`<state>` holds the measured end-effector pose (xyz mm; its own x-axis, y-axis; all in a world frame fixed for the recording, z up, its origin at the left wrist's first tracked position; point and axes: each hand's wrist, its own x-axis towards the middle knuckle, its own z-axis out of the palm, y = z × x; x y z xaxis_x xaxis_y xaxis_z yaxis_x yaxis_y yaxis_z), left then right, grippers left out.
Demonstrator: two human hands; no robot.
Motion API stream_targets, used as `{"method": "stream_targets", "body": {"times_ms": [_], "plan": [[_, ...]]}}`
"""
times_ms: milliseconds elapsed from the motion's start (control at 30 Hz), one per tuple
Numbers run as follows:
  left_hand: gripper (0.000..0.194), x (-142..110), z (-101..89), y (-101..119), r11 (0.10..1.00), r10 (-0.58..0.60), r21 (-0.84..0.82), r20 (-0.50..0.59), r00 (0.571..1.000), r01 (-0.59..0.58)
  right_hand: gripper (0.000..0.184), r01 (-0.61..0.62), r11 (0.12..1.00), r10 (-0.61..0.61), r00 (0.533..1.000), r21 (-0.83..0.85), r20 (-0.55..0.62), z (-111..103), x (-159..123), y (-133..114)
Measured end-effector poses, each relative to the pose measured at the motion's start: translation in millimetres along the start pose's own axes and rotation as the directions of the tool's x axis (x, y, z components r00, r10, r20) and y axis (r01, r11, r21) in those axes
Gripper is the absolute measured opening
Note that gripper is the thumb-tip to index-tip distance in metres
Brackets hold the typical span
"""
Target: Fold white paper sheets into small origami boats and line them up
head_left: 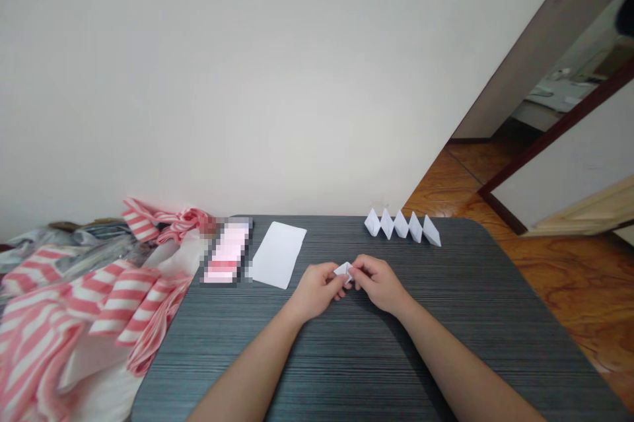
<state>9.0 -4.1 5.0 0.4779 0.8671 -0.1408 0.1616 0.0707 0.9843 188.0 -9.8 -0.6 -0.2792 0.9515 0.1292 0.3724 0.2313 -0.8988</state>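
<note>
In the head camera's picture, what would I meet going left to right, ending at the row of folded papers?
Striped cloth, pixelated pink item, flat white paper, small folded paper between left hand and right hand, row of five folded papers.

The surface (495,329) is passable at lower right of frame; obstructions: the right hand (377,282) near centre, five folded papers (401,225) right of centre.

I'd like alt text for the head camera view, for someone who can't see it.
A person's left hand and right hand hold a folded paper over a dark table. To the right, five folded white shapes sit in a row; to the left lie flat white paper and, beside the table, striped cloth.
</note>
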Motion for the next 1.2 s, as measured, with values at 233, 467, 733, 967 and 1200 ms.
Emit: {"method": "stream_targets", "body": {"times_ms": [233, 467, 733, 967, 1200], "plan": [[0.03, -3.3, 1.1, 6.6, 0.995, 0.034, 0.092, 0.038, 0.999, -0.037, 0.017, 0.064, 0.998, -0.064, 0.998, 0.002, -0.004, 1.4, 0.8, -2.2], [0.032, -3.3, 1.7, 8.3, 0.988, 0.048, 0.144, 0.051, 0.998, -0.055, 0.021, 0.092, 0.995, -0.093, 0.996, -0.025, -0.015, -1.2, 2.0, -10.5], [0.032, -3.2, 2.5, 8.4, 0.986, 0.046, 0.155, 0.049, 0.998, -0.054, 0.02, 0.089, 0.996, -0.089, 0.996, -0.012, -0.008, -1.6, 1.5, -7.9], [0.033, -2.8, 2.9, 6.6, 0.981, 0.044, 0.187, 0.043, 0.998, -0.051, 0.02, 0.097, 0.995, -0.097, 0.995, -0.026, -0.009, -1.6, 2.2, -10.6], [0.034, -2.9, 2.7, 6.8, 0.976, 0.066, 0.209, 0.013, 0.998, -0.067, 0.021, 0.107, 0.994, -0.107, 0.994, -0.023, 0.014, -3.7, 2.4, -12.5]]}}
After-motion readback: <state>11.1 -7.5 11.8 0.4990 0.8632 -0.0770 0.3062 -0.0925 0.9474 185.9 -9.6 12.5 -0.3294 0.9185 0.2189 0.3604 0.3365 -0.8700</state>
